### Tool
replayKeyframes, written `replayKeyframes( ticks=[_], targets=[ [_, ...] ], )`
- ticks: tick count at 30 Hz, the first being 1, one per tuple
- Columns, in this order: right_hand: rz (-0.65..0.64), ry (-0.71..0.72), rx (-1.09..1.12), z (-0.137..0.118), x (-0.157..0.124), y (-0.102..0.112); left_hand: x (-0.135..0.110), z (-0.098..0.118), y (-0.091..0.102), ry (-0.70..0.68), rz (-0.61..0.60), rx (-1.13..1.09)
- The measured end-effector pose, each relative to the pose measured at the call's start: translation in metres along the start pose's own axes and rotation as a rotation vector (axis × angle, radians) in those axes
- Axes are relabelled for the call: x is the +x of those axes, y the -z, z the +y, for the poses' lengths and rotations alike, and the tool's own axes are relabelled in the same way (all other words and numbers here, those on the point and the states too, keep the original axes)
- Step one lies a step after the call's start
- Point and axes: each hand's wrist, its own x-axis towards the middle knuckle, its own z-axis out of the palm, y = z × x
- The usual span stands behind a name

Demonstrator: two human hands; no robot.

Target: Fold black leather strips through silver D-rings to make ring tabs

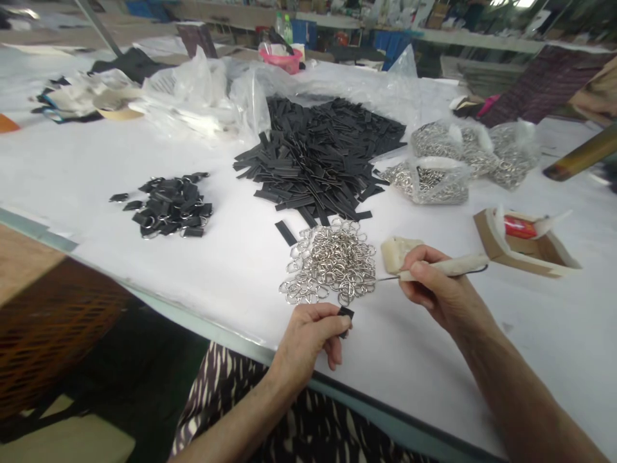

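My left hand [313, 334] is closed at the table's near edge, pinching a small black strip [345, 314] between thumb and fingers. The strip looks folded; whether a ring is in it is hidden. In my right hand [436, 283] is an awl-like tool [460, 265] with a whitish handle, its thin metal tip pointing left toward a heap of silver D-rings [340, 254]. That heap lies just beyond my left hand. A cream-coloured block [398, 253] sits directly behind my right fingers. One loose black strip [286, 233] lies at the heap's left edge.
Beyond the rings spreads a large pile of black strips [318, 154]. Folded strips with rings [171, 206] lie at left. Bags of rings [438, 180] and a small cardboard box [535, 260] stand at right. Clear plastic sheeting [193, 90] and a pink basin [282, 61] are farther back.
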Motion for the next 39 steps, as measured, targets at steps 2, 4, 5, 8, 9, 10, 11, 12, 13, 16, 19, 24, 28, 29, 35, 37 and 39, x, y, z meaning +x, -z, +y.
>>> replayKeyframes(
  ticks=[2, 4, 5, 8, 9, 10, 11, 12, 13, 16, 19, 24, 28, 29, 35, 37, 39],
  targets=[
    [0.032, -0.003, -0.036, 0.004, 0.000, -0.001, -0.001, 0.000, 0.001, -0.015, 0.007, -0.018],
    [0.064, 0.013, -0.075, 0.008, 0.000, -0.002, -0.002, 0.002, 0.003, -0.026, 0.018, -0.033],
    [0.077, 0.028, -0.103, 0.010, 0.000, -0.002, -0.002, 0.004, 0.004, -0.030, 0.025, -0.039],
    [0.110, 0.076, -0.256, 0.015, -0.001, -0.003, -0.004, 0.014, 0.011, -0.045, 0.044, -0.042],
    [0.119, 0.085, -0.331, 0.015, -0.002, -0.003, -0.005, 0.018, 0.015, -0.051, 0.048, -0.036],
    [0.129, 0.096, -0.410, 0.015, -0.003, -0.004, -0.005, 0.022, 0.020, -0.059, 0.055, -0.028],
    [0.141, 0.109, -0.489, 0.014, -0.004, -0.005, -0.006, 0.027, 0.027, -0.067, 0.069, -0.020],
    [0.153, 0.126, -0.562, 0.013, -0.005, -0.005, -0.006, 0.032, 0.034, -0.078, 0.093, -0.014],
    [0.162, 0.148, -0.623, 0.012, -0.006, -0.006, -0.007, 0.037, 0.041, -0.091, 0.127, -0.007],
    [0.160, 0.216, -0.751, 0.014, -0.008, -0.007, -0.013, 0.049, 0.061, -0.126, 0.235, 0.014],
    [0.167, 0.257, -0.848, 0.023, -0.008, -0.003, -0.020, 0.054, 0.072, -0.153, 0.287, -0.004],
    [0.149, 0.344, -0.904, 0.041, -0.003, 0.007, -0.028, 0.052, 0.076, -0.240, 0.385, -0.103],
    [0.154, 0.431, -0.923, 0.046, 0.001, 0.010, -0.033, 0.049, 0.078, -0.301, 0.437, -0.167],
    [0.160, 0.452, -0.922, 0.047, 0.002, 0.010, -0.034, 0.048, 0.078, -0.310, 0.439, -0.176],
    [0.197, 0.488, -0.936, 0.051, 0.004, 0.007, -0.036, 0.045, 0.082, -0.339, 0.452, -0.211],
    [0.185, 0.495, -0.944, 0.053, 0.007, 0.008, -0.034, 0.046, 0.084, -0.352, 0.485, -0.210],
    [0.186, 0.510, -0.947, 0.053, 0.009, 0.008, -0.031, 0.048, 0.089, -0.377, 0.545, -0.199]
  ],
)
